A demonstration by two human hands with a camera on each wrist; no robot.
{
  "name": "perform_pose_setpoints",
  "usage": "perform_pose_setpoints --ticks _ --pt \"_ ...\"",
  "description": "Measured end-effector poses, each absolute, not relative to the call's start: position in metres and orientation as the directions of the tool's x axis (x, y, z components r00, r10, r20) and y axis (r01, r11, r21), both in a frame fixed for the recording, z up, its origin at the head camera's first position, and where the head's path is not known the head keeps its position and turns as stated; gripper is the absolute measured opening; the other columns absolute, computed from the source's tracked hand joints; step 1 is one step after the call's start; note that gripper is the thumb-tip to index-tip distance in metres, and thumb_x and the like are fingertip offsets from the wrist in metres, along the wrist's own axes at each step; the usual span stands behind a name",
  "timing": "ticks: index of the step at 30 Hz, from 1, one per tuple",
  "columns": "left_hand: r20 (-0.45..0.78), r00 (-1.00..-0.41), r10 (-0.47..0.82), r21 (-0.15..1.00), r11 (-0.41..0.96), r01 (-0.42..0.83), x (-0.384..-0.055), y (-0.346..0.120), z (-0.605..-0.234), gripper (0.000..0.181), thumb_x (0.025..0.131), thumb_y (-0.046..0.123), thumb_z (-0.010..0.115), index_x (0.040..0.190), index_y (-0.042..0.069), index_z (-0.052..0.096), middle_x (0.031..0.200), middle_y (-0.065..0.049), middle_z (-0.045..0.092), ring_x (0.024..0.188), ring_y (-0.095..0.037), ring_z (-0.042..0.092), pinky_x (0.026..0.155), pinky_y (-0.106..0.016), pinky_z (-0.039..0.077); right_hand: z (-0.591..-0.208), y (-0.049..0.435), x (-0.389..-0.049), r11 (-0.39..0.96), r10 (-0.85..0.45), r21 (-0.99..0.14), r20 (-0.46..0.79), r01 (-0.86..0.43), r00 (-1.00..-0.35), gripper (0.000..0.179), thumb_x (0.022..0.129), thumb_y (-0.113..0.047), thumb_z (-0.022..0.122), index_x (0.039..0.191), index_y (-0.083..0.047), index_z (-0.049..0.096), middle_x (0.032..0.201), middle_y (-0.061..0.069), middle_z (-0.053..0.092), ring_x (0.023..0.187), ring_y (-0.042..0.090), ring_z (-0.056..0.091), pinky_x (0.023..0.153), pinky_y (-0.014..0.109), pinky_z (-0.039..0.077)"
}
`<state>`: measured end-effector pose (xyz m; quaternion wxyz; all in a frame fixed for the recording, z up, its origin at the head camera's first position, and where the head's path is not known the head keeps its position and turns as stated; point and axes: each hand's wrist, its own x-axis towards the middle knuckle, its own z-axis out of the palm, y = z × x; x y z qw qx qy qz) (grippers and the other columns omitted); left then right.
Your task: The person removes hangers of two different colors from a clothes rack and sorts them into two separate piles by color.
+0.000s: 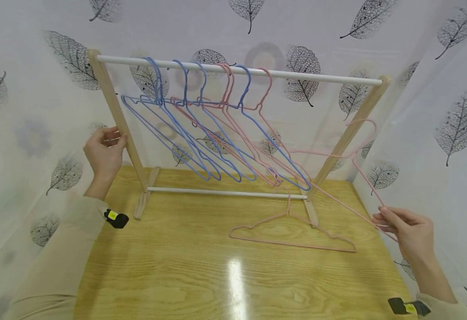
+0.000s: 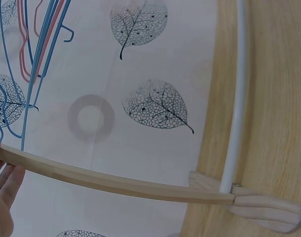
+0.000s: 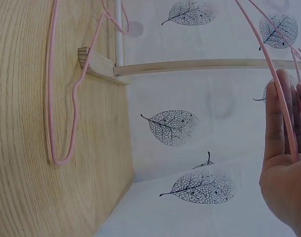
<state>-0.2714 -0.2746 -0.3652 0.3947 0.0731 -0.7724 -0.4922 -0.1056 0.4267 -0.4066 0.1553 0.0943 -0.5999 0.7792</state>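
Observation:
At the left side of a garment rack, my left hand [image 1: 106, 153] grips the wooden post [image 1: 113, 106], thumb on the front and fingers around the side. Out to the right, my right hand [image 1: 413, 235] holds a pink clothes hanger [image 1: 354, 155] by one end, pinched between thumb and fingers. Its hook points up, overlapping the right post [image 1: 347, 124] in the head view. In the right wrist view the pink wire crosses the fingers [image 3: 275, 118]. A second pink hanger [image 1: 289, 243] lies on the table in front of the rack.
Several blue hangers [image 1: 185, 84] and a few pink hangers [image 1: 271, 80] hang mixed along the white top rail [image 1: 325, 77]. A white lower rail [image 1: 225, 193] joins the wooden feet. Leaf-printed sheeting [image 1: 417, 169] encloses the wood-grain table [image 1: 169, 266].

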Motion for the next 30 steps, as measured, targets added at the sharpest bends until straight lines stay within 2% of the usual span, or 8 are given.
perform_pose_setpoints --ticks 5,13,24,27,30 --pt "0.539 -0.678 -0.5 0.817 0.506 0.276 -0.271 -0.275 -0.366 0.024 0.095 0.016 0.076 0.115 0.001 0.077 0.085 0.032 0.064 0.071 0.022 0.058 0.069 0.001 0.05 -0.415 0.43 -0.102 -0.159 0.136 -0.939 0.286 -0.306 -0.949 0.028 0.1 0.018 0.052 0.106 0.009 0.079 0.084 0.01 0.083 0.07 0.021 0.081 0.063 0.031 0.065" --pt "0.531 -0.682 -0.502 0.821 0.503 0.269 -0.273 -0.275 -0.365 0.025 0.096 0.019 0.077 0.115 0.003 0.078 0.085 0.035 0.06 0.073 0.022 0.058 0.07 0.0 0.05 -0.431 0.428 -0.101 -0.089 0.022 -0.965 0.247 -0.248 -0.969 0.031 0.102 0.017 0.051 0.109 0.006 0.079 0.087 0.006 0.083 0.071 0.017 0.08 0.065 0.03 0.066" --pt "0.535 -0.683 -0.498 0.818 0.508 0.271 -0.273 -0.275 -0.366 0.026 0.096 0.02 0.075 0.116 0.002 0.077 0.085 0.035 0.059 0.072 0.023 0.058 0.069 0.001 0.05 -0.457 0.423 -0.114 0.179 -0.13 -0.982 0.033 -0.056 -0.991 0.029 0.106 0.001 0.058 0.105 -0.012 0.083 0.089 -0.005 0.083 0.073 0.011 0.079 0.065 0.03 0.067" --pt "0.533 -0.682 -0.501 0.82 0.505 0.27 -0.273 -0.275 -0.366 0.026 0.096 0.02 0.075 0.116 0.003 0.078 0.085 0.035 0.059 0.071 0.023 0.058 0.068 0.001 0.05 -0.464 0.421 -0.118 0.22 -0.168 -0.975 -0.012 -0.025 -0.986 0.029 0.106 -0.001 0.058 0.107 -0.014 0.083 0.089 -0.006 0.082 0.073 0.012 0.079 0.065 0.03 0.067" --pt "0.527 -0.682 -0.507 0.825 0.499 0.266 -0.273 -0.275 -0.366 0.025 0.096 0.018 0.075 0.116 0.003 0.078 0.085 0.034 0.061 0.071 0.023 0.058 0.068 0.001 0.05 -0.47 0.42 -0.122 0.252 -0.202 -0.968 -0.051 -0.002 -0.978 0.025 0.107 -0.003 0.057 0.11 -0.008 0.082 0.09 -0.006 0.082 0.074 0.013 0.079 0.066 0.03 0.067"
